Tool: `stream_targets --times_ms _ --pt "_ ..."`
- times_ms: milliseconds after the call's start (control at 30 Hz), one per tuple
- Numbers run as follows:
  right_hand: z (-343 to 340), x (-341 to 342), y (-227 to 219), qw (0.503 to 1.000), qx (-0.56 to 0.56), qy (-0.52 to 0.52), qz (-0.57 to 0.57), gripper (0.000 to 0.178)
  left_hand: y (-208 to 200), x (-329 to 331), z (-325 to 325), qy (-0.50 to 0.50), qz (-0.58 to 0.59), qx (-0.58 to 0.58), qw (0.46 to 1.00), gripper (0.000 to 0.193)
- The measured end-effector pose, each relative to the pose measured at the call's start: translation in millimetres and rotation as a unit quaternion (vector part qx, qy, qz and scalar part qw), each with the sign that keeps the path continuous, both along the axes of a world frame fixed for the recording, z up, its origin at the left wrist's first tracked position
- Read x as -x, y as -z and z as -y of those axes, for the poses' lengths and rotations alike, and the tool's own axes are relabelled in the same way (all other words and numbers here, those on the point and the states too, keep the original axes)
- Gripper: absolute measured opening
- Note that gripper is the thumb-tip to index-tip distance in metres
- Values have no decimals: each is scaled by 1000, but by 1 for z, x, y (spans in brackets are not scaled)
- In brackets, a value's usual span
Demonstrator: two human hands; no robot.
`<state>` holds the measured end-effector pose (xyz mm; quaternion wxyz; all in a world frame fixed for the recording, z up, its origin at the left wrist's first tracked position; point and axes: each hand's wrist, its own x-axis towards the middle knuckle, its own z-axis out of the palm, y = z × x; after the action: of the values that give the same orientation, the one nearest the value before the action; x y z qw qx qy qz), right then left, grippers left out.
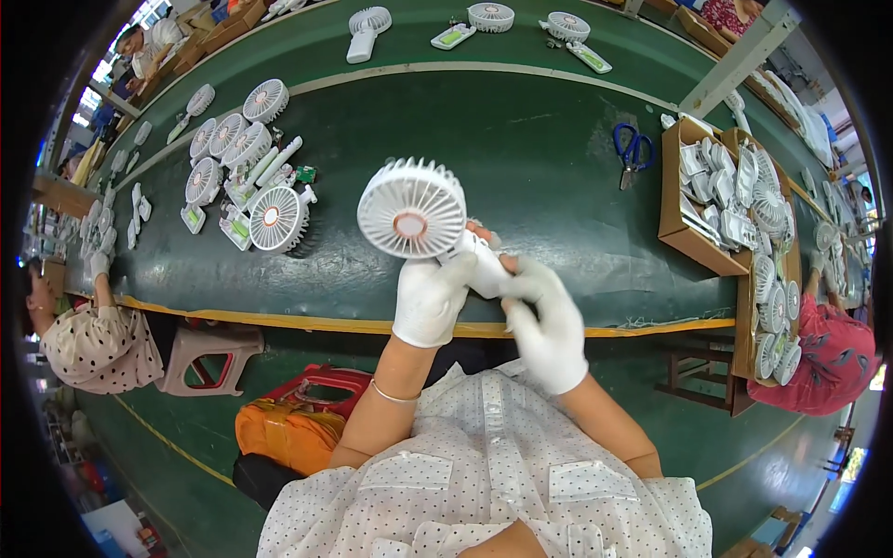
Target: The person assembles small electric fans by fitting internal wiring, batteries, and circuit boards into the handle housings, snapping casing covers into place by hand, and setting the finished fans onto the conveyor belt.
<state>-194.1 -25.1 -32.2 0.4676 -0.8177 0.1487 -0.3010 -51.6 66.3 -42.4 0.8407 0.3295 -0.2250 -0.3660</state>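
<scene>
A white handheld fan with an orange-ringed centre is held up over the near edge of the green workbench. My left hand, in a white glove with bare fingertips, is closed around the fan's handle just below its round head. At the handle's lower end is my right hand, gloved the same way and slightly blurred. Its fingers are bent against the handle, with the thumb nearer to me. Both hands cover part of the handle, so its front is partly hidden.
On the left lie several fans with opened handles. Blue-handled scissors rest near a cardboard box of white parts on the right. More fans sit on the far strip. Co-workers sit at both sides; an orange bag is below the bench.
</scene>
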Motion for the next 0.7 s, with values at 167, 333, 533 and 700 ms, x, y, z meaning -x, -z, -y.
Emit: stream_targets --times_ms 167,333,533,700 --pt "16 0 -32 958 -259 -59 -108 53 -7 7 -4 -21 51 -59 997 49" --pt "31 -5 -41 956 -134 -137 -222 52 -6 4 -15 45 75 -58 994 62" --pt "29 -6 -30 960 -127 -118 -218 45 -25 5 -14 81 115 -167 976 66" --pt "40 9 -21 720 -586 -319 -191 50 -16 14 -18 155 -57 7 986 76"
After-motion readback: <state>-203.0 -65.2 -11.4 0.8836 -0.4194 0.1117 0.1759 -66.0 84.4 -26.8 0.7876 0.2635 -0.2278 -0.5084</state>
